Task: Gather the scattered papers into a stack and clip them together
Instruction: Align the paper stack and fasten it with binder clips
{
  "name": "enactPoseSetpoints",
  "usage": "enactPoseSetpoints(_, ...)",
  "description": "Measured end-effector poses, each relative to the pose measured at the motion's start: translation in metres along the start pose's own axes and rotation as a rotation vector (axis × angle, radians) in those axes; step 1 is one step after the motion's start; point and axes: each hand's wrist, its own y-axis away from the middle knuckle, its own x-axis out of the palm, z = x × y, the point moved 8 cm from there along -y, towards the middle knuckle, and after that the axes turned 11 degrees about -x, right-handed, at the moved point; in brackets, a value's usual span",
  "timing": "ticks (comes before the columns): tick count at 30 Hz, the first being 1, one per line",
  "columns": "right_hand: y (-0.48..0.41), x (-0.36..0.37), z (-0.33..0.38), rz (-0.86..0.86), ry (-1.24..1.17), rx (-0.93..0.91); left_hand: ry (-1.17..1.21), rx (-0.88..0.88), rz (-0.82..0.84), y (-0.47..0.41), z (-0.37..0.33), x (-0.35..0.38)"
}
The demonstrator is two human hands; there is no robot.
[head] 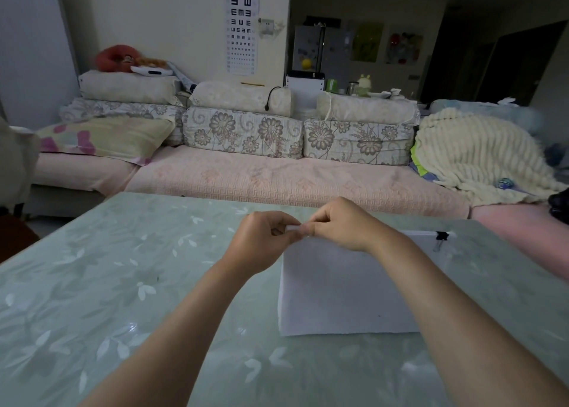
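Observation:
A stack of white papers lies on the green floral table, right of centre. A black binder clip sits on the stack's far right corner. My left hand and my right hand meet at the stack's far left corner. Their fingers are curled and pinch a small pale object there together. A little of it shows between the fingertips; I cannot tell what it is. Both forearms reach in from the bottom of the view, the right one crossing over the papers.
A pink-covered sofa with floral cushions runs along the table's far edge. A cream blanket is heaped at its right end. The table's left half shows only its leaf pattern.

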Motion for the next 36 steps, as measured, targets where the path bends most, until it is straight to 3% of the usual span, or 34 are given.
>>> enactPoseSetpoints(3, 0.002, 0.005, 0.005, 0.015, 0.281, -0.022, -0.024, 0.0, -0.008, -0.002, 0.001, -0.002)
enactPoseSetpoints(7, 0.006, 0.004, 0.007, -0.051, 0.315, -0.057, -0.047, 0.022, 0.005, -0.009, -0.004, -0.004)
enactPoseSetpoints(13, 0.038, -0.034, -0.034, 0.111, 0.505, 0.127, -0.378, 0.085, 0.055, -0.011, -0.021, 0.005)
enactPoseSetpoints(18, 0.054, -0.052, -0.048, 0.058, 0.421, 0.079, -0.738, 0.364, -0.014, -0.009, -0.069, 0.034)
enactPoseSetpoints(22, 0.056, -0.051, -0.042, -0.025, 0.515, -0.004, -0.724, 0.324, 0.167, -0.006, -0.089, 0.095)
enactPoseSetpoints(28, 0.081, -0.074, -0.054, -0.332, 0.737, -0.102, -0.898, 0.306, 0.196, -0.009, -0.085, 0.115)
enactPoseSetpoints(32, 0.103, -0.087, -0.083, -0.541, 0.803, 0.026, -0.901, 0.303, 0.075, -0.011, -0.081, 0.107)
enactPoseSetpoints(36, 0.122, -0.087, -0.114, -0.684, 0.565, 0.235, -0.822, 0.247, -0.056, -0.012, -0.074, 0.075)
